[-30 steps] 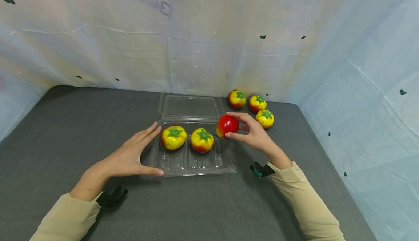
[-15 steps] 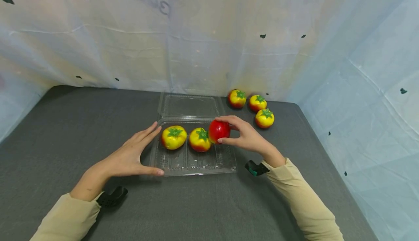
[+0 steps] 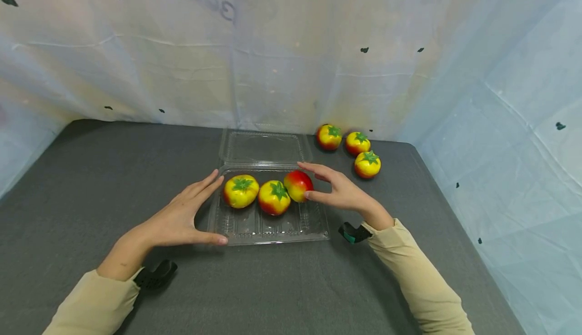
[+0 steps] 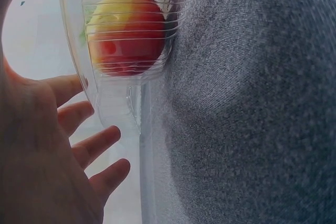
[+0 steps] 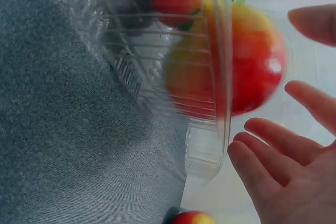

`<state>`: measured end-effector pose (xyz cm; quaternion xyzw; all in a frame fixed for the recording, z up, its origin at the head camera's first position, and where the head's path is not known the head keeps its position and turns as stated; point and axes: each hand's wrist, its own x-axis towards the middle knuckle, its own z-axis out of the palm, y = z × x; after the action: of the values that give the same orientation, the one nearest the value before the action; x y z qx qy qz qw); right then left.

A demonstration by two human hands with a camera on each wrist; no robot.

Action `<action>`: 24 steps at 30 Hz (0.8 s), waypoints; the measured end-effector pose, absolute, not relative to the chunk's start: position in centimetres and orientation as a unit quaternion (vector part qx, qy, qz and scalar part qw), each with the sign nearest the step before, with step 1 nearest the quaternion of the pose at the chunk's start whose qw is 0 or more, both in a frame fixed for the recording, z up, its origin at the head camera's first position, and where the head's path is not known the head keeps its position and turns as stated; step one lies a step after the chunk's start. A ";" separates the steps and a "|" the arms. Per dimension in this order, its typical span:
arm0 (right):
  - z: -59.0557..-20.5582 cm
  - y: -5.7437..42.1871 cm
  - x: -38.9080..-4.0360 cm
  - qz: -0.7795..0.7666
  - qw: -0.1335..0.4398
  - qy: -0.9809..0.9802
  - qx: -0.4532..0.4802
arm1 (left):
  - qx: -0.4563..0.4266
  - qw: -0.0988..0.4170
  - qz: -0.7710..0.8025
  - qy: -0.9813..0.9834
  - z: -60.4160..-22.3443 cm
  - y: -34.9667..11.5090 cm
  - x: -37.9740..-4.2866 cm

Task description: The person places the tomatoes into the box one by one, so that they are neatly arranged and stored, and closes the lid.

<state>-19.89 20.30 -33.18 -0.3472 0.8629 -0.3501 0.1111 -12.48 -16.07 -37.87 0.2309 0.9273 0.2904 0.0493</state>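
Note:
A clear plastic clamshell box [image 3: 313, 231] lies with its lid [image 3: 268, 148] folded back. Three shiny red-and-yellow tomatoes are in its base: a left tomato [image 3: 241, 192] and a middle tomato [image 3: 274, 198], both green leaves up, and a right tomato [image 3: 296, 186], tilted with its red side up. My right hand [image 3: 338, 188] is spread around that right tomato; in the right wrist view its fingertips [image 5: 296, 90] stand apart from the fruit. With fingers stretched, my left hand [image 3: 177, 219] is at the box's left side, fingertips [image 4: 84, 109] right at the rim.
Several more fruits of the same kind stand at the back right: a rear tomato [image 3: 329, 138], another tomato [image 3: 357, 143] and a nearer tomato [image 3: 367, 164]. A pale sheet [image 3: 282, 72] hangs along the back and right of the grey table [image 3: 254, 294].
My right hand has carried the tomato leftward into the box and released it. The middle tomato has shifted slightly left and nearer. My left hand has stayed put.

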 end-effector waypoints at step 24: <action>-35.4 24.1 -20.3 -0.430 -0.013 0.876 -0.216 | 0.227 0.050 0.293 0.927 -37.9 -16.0 -12.5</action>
<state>-20.27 24.10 -35.36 -0.2164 0.8765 -0.4299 -0.0135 -12.46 -15.99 -37.91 0.2270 0.9273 0.2935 0.0496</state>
